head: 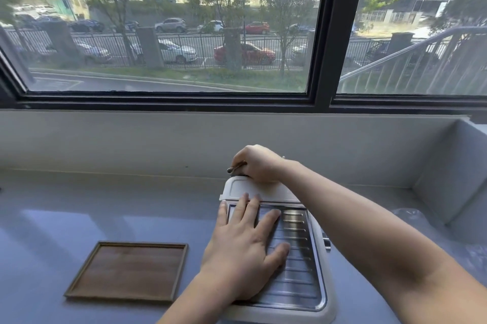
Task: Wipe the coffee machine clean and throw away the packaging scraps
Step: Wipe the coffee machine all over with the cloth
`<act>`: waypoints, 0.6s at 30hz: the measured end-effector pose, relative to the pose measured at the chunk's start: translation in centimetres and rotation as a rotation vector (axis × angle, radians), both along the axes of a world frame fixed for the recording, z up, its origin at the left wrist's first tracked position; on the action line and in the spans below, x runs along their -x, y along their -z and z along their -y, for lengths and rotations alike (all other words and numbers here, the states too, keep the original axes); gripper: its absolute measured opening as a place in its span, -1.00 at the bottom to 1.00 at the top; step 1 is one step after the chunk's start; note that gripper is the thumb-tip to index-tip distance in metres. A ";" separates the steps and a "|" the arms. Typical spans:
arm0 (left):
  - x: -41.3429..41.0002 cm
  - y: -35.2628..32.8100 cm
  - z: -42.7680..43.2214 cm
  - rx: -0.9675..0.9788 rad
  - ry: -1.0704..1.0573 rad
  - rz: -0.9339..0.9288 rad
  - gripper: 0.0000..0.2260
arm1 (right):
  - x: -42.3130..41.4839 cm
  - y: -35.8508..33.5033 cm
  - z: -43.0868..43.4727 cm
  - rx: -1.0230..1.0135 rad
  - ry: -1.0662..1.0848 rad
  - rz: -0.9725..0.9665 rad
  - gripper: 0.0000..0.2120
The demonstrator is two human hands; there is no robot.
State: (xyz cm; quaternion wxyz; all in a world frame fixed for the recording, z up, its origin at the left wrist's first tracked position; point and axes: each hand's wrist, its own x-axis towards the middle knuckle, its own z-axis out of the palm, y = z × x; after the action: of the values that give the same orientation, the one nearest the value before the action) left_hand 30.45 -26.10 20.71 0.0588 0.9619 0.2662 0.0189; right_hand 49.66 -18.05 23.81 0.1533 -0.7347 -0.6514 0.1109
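A white coffee machine (297, 257) with a ribbed steel top stands on the grey counter, seen from above. My left hand (245, 244) lies flat on the steel top, fingers spread, holding nothing. My right hand (259, 163) reaches over the machine's back edge, closed around a small brownish scrap (237, 166) that sticks out to the left. What the scrap is exactly cannot be told. Clear plastic packaging (411, 214) lies on the counter to the right of my right forearm.
A shallow wooden tray (79, 284) lies on the counter left of the machine. A white wall rises behind the counter under a large window (168, 33). A white boxed corner (448, 173) stands at the right.
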 end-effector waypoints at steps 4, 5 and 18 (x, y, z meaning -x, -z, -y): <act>0.0 0.0 -0.2 -0.026 -0.005 0.017 -0.40 | 2.5 0.0 -0.5 -0.092 -0.116 0.031 -0.87; 0.0 0.0 -0.3 -0.032 -0.005 0.019 -0.41 | 2.7 0.2 -0.2 -0.121 -0.130 0.021 -0.87; -0.1 0.5 -0.3 0.015 -0.004 0.048 -0.39 | 0.7 -0.3 2.0 -0.018 0.116 -0.109 -0.84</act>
State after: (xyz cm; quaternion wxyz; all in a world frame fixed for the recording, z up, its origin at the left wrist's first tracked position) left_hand 30.58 -25.84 20.22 0.0725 0.9602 0.2668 0.0398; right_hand 48.96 -20.02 24.11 0.2013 -0.7626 -0.5996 0.1356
